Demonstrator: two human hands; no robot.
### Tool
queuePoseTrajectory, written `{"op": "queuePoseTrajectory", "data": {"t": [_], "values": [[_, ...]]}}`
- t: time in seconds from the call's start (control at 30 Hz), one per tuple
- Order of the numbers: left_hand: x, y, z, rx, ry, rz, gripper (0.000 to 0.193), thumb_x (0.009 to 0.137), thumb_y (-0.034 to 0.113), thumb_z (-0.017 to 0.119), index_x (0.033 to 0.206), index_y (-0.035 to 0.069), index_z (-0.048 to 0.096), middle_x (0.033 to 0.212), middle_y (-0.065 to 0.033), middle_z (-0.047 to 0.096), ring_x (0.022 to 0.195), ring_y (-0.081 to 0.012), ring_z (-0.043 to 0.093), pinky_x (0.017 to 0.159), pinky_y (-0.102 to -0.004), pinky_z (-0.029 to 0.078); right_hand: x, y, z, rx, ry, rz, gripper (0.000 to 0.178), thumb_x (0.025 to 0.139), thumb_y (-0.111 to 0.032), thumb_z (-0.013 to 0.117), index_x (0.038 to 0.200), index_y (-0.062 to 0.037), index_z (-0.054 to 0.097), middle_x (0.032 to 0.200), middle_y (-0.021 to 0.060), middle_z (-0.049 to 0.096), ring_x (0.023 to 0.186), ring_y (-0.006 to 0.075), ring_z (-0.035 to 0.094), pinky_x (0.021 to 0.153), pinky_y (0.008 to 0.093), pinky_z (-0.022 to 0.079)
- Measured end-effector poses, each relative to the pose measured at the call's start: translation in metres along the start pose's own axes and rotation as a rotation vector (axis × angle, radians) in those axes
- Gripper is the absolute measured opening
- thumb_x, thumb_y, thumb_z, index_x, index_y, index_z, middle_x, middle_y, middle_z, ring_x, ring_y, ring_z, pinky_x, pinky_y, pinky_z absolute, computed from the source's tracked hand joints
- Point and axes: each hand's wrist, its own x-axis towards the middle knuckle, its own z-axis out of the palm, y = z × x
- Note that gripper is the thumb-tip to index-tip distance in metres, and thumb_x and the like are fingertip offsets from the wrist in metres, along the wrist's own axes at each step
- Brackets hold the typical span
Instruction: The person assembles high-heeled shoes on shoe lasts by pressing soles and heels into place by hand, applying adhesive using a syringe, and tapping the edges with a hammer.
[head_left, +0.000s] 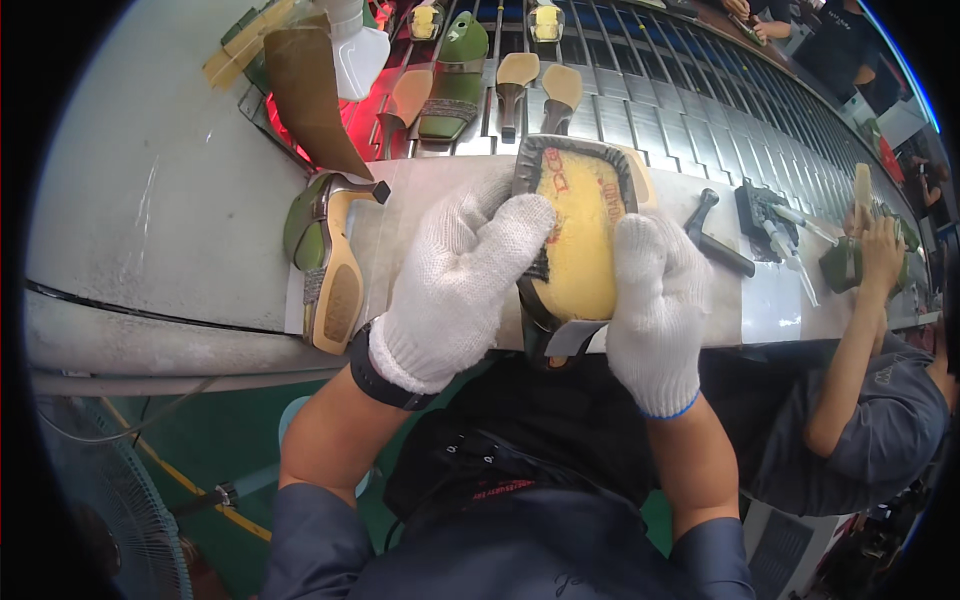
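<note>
Both my hands wear white knit gloves and grip a shoe on a yellow last (583,235) over the near edge of the bench. Dark gathered upper material rims the far end and left side of the last. My left hand (465,265) wraps its left side, with the thumb pressed near the dark edge. On the opposite side my right hand (657,300) closes around the last, fingers bent. Part of a beige sole (637,180) peeks out by its far right edge. A green heeled sandal (335,260) lies on its side left of my left hand.
A hammer (715,235) and a black holder with brushes (770,222) lie to the right. Beyond the bench, a roller conveyor (640,95) carries soles and a green shoe (458,85). A white bottle (355,50) stands back left; a co-worker's hand (880,255) holds a green shoe.
</note>
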Motion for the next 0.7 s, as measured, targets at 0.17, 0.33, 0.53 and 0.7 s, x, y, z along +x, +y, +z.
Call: {"op": "queuePoseTrajectory", "data": {"t": [0.17, 0.33, 0.53, 0.7], "values": [[0.011, 0.003, -0.009, 0.164, -0.075, 0.03, 0.039, 0.114, 0.013, 0.061, 0.148, -0.007, 0.06, 0.134, -0.0112, 0.072, 0.119, -0.0145, 0.068, 0.105, -0.032, 0.057, 0.004, 0.006, 0.001, -0.084, 0.026, -0.044, 0.041, 0.118, -0.033, 0.061, 0.103, 0.0032, 0.074, 0.088, 0.0083, 0.074, 0.082, 0.0111, 0.066, 0.074, 0.0336, 0.055], [0.025, -0.004, -0.01, 0.087, -0.006, 0.193, 0.055, 0.11, 0.004, 0.061, 0.163, -0.003, 0.05, 0.149, -0.0122, 0.066, 0.135, -0.0186, 0.064, 0.12, -0.0351, 0.049, 0.016, 0.027, -0.015, 0.191, -0.039, 0.014, 0.047, 0.119, -0.04, 0.058, 0.123, 0.0036, 0.075, 0.111, 0.0093, 0.078, 0.103, 0.0164, 0.071, 0.094, 0.0318, 0.056], [0.035, -0.02, -0.025, 0.18, 0.102, 0.354, 0.041, 0.113, 0.004, 0.06, 0.154, -0.002, 0.061, 0.147, -0.0101, 0.069, 0.134, -0.0183, 0.066, 0.119, -0.0342, 0.05, 0.041, 0.086, -0.06, 0.172, 0.11, 0.247, 0.062, 0.12, -0.049, 0.048, 0.117, 0.0057, 0.077, 0.104, 0.0128, 0.08, 0.099, 0.0203, 0.074, 0.096, 0.0339, 0.056], [0.039, -0.027, -0.032, 0.225, 0.156, 0.403, 0.038, 0.118, 0.011, 0.052, 0.153, -0.001, 0.061, 0.149, -0.0151, 0.068, 0.137, -0.0237, 0.066, 0.119, -0.0395, 0.053, 0.029, 0.112, -0.067, 0.28, -0.028, 0.409, 0.07, 0.118, -0.055, 0.049, 0.095, 0.0059, 0.075, 0.055, 0.0022, 0.055, 0.045, 0.0121, 0.047, 0.046, 0.0305, 0.037]]}}
